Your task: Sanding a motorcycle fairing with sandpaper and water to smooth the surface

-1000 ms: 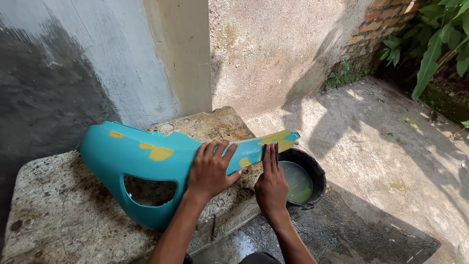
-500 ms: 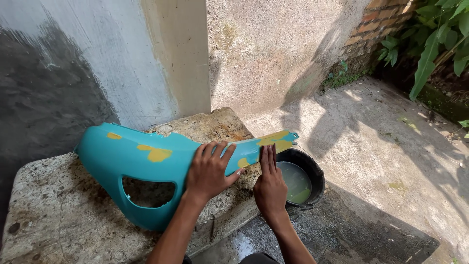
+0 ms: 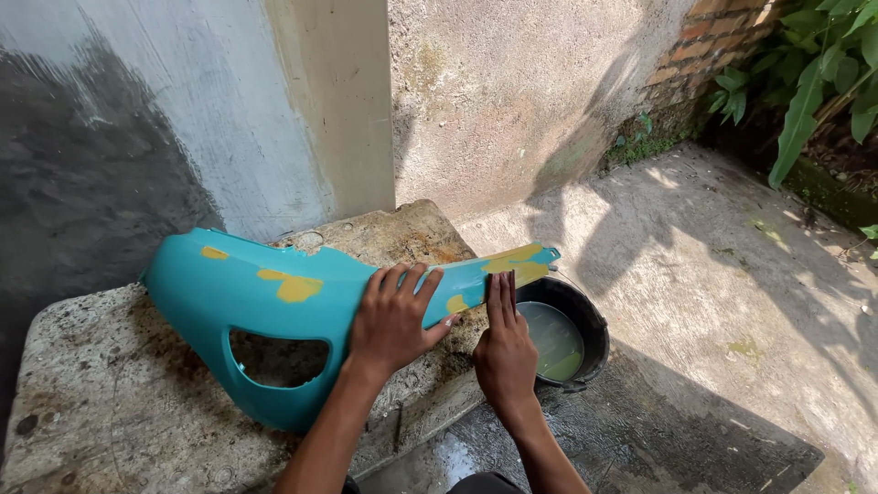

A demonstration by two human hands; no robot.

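Pressing flat, open left hand (image 3: 393, 316) and right hand (image 3: 503, 343) on glossy curved teal panel (image 3: 274, 293) atop rough slab (image 3: 101, 402)

Beyond my fingers a rough plastered wall (image 3: 512, 91), pale pillar (image 3: 338, 101), damp dark patch up left, under my fingers a stained concrete slab (image 3: 101, 393), right of them sunlit concrete floor (image 3: 713, 274), brick wall (image 3: 704, 55), green leaves (image 3: 814, 82) far right

No packages, labels, signs or screens show anywhere in view; nothing of that kind stands on, beside or behind the stone table (image 3: 82, 412); none hangs on the wall above it.
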